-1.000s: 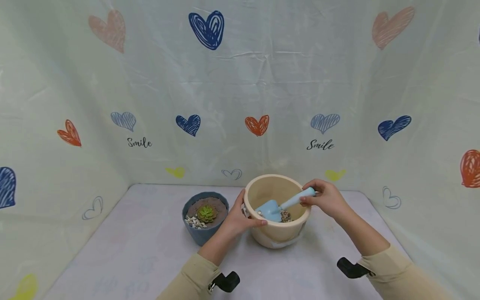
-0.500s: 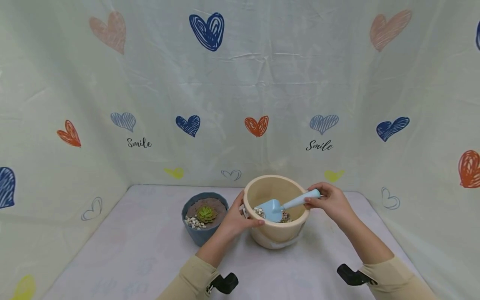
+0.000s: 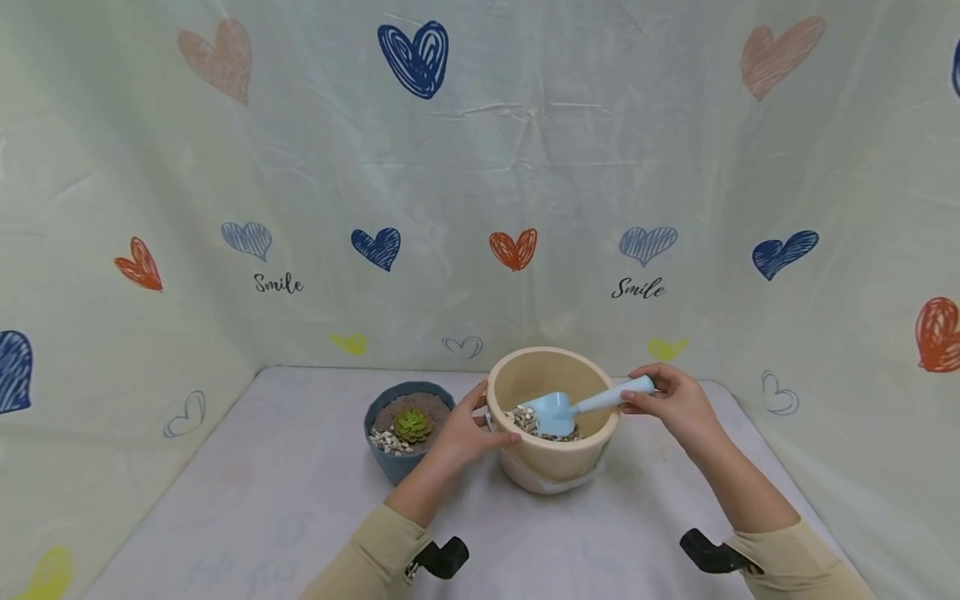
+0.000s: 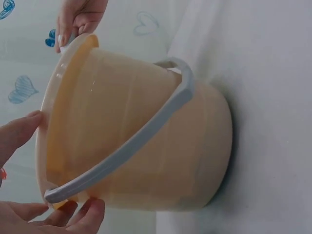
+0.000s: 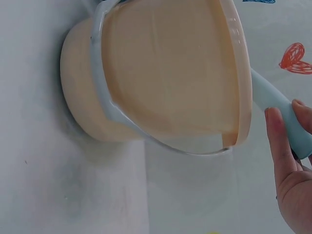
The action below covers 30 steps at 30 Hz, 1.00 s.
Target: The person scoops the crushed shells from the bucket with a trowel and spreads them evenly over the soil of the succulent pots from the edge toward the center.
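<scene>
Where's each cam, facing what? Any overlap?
Head: on the head, facing forward and down at bucket, scoop, potted succulent; left hand, right hand, sleeves show.
Left wrist: on that wrist, facing bucket's side; left hand near, right hand beyond.
Right wrist: on that wrist, facing bucket's side; right hand shows.
Wrist views share bucket, grey bail, right hand.

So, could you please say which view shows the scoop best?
The head view: only there does the scoop show blade and handle. The right wrist view shows the handle past the bucket; the left wrist view, just a pale bit at the right hand.
</scene>
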Tool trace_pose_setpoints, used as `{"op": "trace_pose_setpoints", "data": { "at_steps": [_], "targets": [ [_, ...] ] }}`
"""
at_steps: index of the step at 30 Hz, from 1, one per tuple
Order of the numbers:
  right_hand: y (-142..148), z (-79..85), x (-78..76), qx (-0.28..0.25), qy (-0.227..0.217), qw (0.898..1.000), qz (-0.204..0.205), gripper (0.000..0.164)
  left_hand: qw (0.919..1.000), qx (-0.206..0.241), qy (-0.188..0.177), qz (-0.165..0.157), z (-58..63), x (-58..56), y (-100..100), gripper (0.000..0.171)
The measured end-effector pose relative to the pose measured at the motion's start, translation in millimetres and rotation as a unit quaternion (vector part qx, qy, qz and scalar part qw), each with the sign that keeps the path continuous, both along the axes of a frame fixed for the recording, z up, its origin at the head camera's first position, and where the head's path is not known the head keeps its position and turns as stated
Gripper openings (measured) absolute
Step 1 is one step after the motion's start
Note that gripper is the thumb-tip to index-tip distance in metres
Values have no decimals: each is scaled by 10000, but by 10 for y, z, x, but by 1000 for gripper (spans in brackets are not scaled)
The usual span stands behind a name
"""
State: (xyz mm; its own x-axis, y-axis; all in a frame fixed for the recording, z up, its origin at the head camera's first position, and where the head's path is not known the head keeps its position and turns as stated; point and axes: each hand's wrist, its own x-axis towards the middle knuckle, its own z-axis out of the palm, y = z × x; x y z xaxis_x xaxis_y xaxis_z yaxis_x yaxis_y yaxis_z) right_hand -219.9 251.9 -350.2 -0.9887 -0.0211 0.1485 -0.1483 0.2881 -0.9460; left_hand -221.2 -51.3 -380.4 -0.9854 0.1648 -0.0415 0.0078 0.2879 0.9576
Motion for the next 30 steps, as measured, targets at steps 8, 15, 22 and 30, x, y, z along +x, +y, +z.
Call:
{"op": "trace_pose_setpoints", "data": {
  "at_steps": [8,15,22,30],
  "targets": [
    [6,69,-42,-8,37,10000,29,44,9999,-31,165,-28,72,18,-164,97],
    [-71,180,-91,-197,246,9995,67,44,9995,-99,226,214,226,39,-385,93],
    [-254,256,-169,-497,310,9980,219,39,9969,-577,393,364,334,21,-674,89],
    [-560,300,-255,-850,209,9950,489,37,9978,-337,563,50,365,7,-1034,81]
  ]
}}
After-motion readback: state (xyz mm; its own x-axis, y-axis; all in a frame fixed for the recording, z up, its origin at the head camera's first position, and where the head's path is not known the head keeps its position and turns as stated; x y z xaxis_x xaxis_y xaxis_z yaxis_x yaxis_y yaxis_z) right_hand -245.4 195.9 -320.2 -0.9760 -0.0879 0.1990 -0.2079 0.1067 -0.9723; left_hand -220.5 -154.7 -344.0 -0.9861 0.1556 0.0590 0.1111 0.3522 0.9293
